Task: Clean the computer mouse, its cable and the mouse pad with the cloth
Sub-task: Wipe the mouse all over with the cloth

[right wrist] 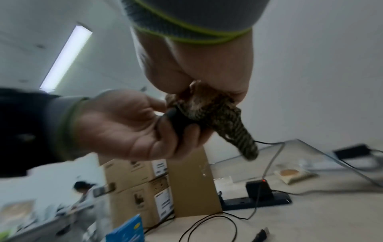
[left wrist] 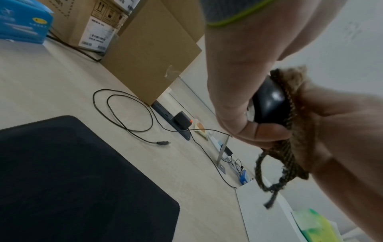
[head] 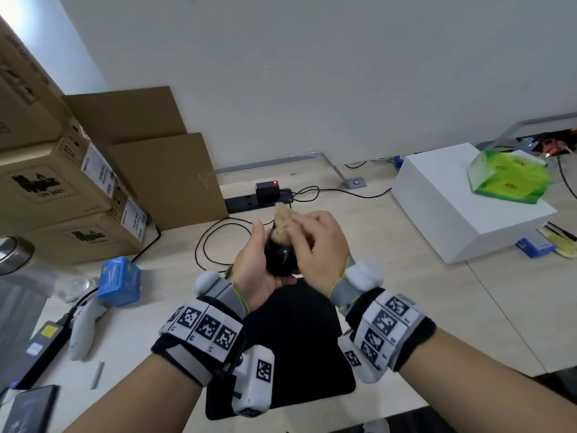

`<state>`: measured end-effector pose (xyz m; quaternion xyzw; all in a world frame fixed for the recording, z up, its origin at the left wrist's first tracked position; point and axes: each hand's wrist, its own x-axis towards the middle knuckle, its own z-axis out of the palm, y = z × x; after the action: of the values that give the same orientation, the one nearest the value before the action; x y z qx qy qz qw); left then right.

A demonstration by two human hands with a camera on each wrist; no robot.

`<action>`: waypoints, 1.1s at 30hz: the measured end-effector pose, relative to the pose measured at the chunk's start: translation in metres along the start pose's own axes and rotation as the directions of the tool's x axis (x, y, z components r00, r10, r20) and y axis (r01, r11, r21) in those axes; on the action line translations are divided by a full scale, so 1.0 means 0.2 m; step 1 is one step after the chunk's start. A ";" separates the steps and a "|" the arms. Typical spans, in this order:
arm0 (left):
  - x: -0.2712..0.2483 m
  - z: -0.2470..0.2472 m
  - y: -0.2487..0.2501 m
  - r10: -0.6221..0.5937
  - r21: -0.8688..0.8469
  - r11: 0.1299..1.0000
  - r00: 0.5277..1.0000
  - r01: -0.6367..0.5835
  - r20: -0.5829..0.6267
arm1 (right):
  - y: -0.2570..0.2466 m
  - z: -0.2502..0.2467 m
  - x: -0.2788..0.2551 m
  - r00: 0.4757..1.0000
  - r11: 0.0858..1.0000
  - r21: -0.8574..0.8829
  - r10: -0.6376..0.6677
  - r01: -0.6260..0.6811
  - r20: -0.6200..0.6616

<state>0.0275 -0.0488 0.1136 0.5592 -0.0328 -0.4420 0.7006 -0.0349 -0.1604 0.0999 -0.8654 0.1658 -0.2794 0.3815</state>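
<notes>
My left hand (head: 256, 264) grips a glossy black computer mouse (head: 280, 256) from below, lifted above the desk. My right hand (head: 315, 245) holds a tan knitted cloth (head: 282, 221) bunched against the mouse's front top. In the left wrist view the mouse (left wrist: 269, 103) shows between my thumb and the cloth (left wrist: 290, 131), whose loose threads hang down. In the right wrist view the cloth (right wrist: 217, 117) drapes over the mouse (right wrist: 178, 121). The mouse cable (head: 206, 245) lies looped on the desk, its USB plug (left wrist: 162, 143) free. The black mouse pad (head: 296, 339) lies under my wrists.
Stacked cardboard boxes (head: 62, 182) stand at the left. A black power strip (head: 259, 201) with a charger lies at the back. A white box (head: 462, 201) with a green tissue pack (head: 509, 179) sits at the right. A blue box (head: 120, 281) lies left of the pad.
</notes>
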 end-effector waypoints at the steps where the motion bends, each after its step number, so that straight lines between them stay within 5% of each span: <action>1: 0.00 -0.01 0.01 0.004 -0.020 1.000 1.000 -0.004 0.002 | -0.03 0.01 -0.04 0.996 0.996 0.011 -0.091 0.091 0.021; 3: -0.01 -0.02 0.01 0.001 -0.031 1.000 1.000 -0.001 -0.001 | -0.04 0.01 -0.10 0.966 0.969 0.041 -0.246 0.243 0.080; 5: -0.01 -0.03 -0.01 0.000 0.042 0.999 1.000 0.000 -0.006 | -0.01 -0.02 -0.06 0.963 0.969 0.058 -0.245 0.240 0.115; 9: -0.03 -0.04 -0.03 0.062 0.382 0.922 0.998 -0.064 0.018 | 0.10 -0.06 0.10 0.986 0.986 0.038 0.161 -0.163 0.048; 11: -0.05 -0.06 -0.04 0.172 0.590 0.792 0.984 -0.161 0.037 | 0.13 -0.08 0.15 0.938 0.919 0.214 0.346 -0.333 -0.026; 13: -0.05 -0.09 -0.04 0.311 0.768 0.602 0.950 -0.220 0.028 | 0.14 -0.11 0.17 0.908 0.881 0.295 0.410 -0.369 -0.088; 15: -0.06 -0.12 -0.04 0.390 0.871 0.462 0.920 -0.165 -0.033 | 0.15 -0.14 0.18 0.907 0.890 0.281 0.404 -0.360 -0.118; 17: -0.04 -0.12 -0.04 0.415 0.892 0.432 0.907 -0.130 -0.069 | 0.12 -0.13 0.16 0.932 0.922 0.196 0.354 -0.334 -0.076; 20: 0.00 -0.10 -0.07 0.512 0.914 0.356 0.859 -0.193 -0.018 | 0.03 -0.04 0.04 0.989 0.996 -0.049 0.085 -0.079 0.123; 24: 0.03 -0.12 -0.09 0.622 0.917 0.342 0.781 -0.205 -0.057 | -0.05 0.00 -0.05 0.977 0.994 0.041 -0.104 0.098 0.186; 27: -0.01 -0.14 -0.07 0.543 0.912 0.332 0.839 -0.242 0.025 | 0.04 -0.06 0.04 0.993 0.999 -0.034 0.026 -0.022 0.113; 30: -0.04 -0.13 -0.06 0.550 0.895 0.357 0.834 -0.267 0.030 | 0.12 -0.09 0.08 0.968 0.970 -0.061 0.241 -0.237 0.075; 33: -0.03 -0.12 -0.04 0.526 0.867 0.421 0.851 -0.267 0.007 | 0.05 -0.09 0.05 0.984 0.988 0.038 0.143 -0.148 0.102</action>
<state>0.0325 -0.0268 0.1009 0.8549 -0.2797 -0.1102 0.4228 -0.0389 -0.1813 0.1056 -0.8548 0.2030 -0.2112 0.4284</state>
